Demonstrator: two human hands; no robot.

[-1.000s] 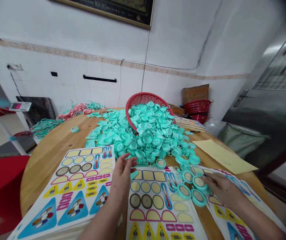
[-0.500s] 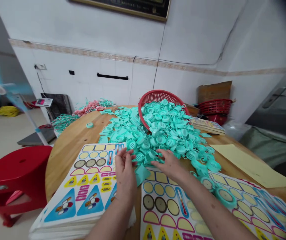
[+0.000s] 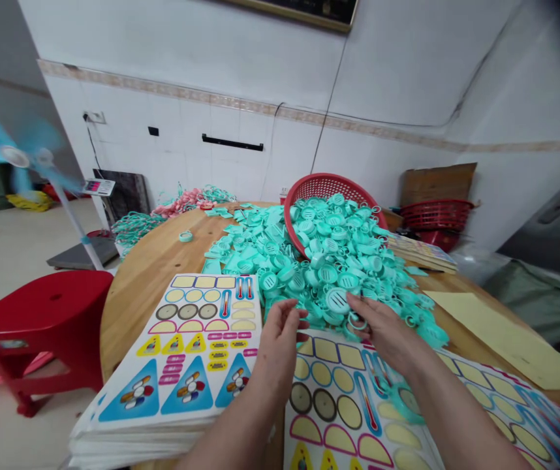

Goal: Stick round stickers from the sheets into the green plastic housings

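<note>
A big heap of teal plastic round parts point(image 3: 324, 261) spills from a tipped red basket point(image 3: 326, 189) across a round wooden table point(image 3: 138, 281). My left hand point(image 3: 280, 339) hovers at the heap's near edge, fingers loosely curled, nothing seen in it. My right hand point(image 3: 380, 329) rests at the heap's front with a teal ring-shaped part point(image 3: 357, 321) under its fingers. Sticker sheets point(image 3: 329, 398) lie under both hands; a thick stack of sticker sheets point(image 3: 186, 352) sits to the left.
A red plastic stool point(image 3: 40, 323) stands left of the table. A spinning fan point(image 3: 20, 156) and a scale are further left. Pink and teal loops point(image 3: 182, 202) lie at the far table edge. Yellow paper point(image 3: 505, 333), more sheets and stacked red baskets point(image 3: 434, 215) are on the right.
My right hand came from the finished discs on the right over to the heap and now touches a ring part. My view shifted left and nearer.
</note>
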